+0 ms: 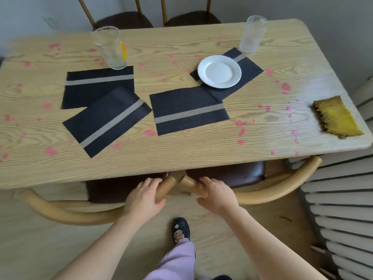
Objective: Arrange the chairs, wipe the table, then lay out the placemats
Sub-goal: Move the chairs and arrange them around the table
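Note:
Two wooden chairs with dark seats are tucked under the near edge of the table [181, 158]. My left hand [144, 197] grips the armrest end of the left chair [66, 213]. My right hand [216, 196] grips the armrest end of the right chair [282, 184]. The two armrest ends nearly touch. On the pink-stained tabletop lie several dark placemats with a grey stripe, scattered and overlapping: one at left [96, 85], one skewed over it [107, 122], one in the middle [187, 110], one under a white plate [219, 71]. A yellow cloth [337, 117] lies at the right end.
Two empty glasses stand on the table, one at back left [111, 47] and one at back right [253, 34]. Two more chairs [123, 20] stand at the far side against the wall. A slatted radiator-like unit [341, 199] is at the right. My foot [180, 229] is on the wooden floor.

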{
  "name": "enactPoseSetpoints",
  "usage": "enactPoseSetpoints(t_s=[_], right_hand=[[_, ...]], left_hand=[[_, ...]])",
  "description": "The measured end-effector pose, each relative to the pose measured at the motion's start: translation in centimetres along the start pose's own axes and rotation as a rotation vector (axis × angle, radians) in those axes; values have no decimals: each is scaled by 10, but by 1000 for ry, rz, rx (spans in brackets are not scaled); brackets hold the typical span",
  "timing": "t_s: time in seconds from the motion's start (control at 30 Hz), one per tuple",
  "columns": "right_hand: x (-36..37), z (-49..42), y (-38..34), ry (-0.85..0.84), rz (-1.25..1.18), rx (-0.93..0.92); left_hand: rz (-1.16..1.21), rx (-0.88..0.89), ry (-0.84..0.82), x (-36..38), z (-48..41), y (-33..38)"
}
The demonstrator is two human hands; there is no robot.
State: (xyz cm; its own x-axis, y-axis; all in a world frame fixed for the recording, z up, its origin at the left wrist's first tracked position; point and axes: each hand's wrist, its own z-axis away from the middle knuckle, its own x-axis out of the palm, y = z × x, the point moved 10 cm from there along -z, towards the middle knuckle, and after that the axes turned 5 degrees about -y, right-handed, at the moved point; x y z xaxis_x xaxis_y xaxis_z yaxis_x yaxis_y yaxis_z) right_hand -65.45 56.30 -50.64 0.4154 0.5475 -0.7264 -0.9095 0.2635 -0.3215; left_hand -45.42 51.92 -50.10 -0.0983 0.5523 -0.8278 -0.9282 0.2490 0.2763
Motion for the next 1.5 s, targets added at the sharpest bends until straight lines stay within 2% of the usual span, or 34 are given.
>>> enactPoseSetpoints(t_s=[0.07,0.13,0.23,0.63,0.83,1.2,1.33,1.5], right_hand=[[12,-5,-3,-17,26,16],[13,-7,-4,32,40,22],[11,-8,-7,92,49,13],[12,-7,-11,98,86,-19],[12,-2,-13,88,63,-26],[-33,56,-82,214,13,-261],[-50,86,-118,232,0,-353],[-73,108,-147,270,17,-384]], left_hand=[[-58,-137,-178,19,6,-25],[-79,-173,-230,26,6,-32],[-93,-161,-206,23,4,-33],[-72,-178,-176,25,16,-33],[25,-236,-151,30,17,-34],[98,-89,161,-39,59,30],[109,-103,224,-71,99,25],[124,-99,268,-100,132,12]])
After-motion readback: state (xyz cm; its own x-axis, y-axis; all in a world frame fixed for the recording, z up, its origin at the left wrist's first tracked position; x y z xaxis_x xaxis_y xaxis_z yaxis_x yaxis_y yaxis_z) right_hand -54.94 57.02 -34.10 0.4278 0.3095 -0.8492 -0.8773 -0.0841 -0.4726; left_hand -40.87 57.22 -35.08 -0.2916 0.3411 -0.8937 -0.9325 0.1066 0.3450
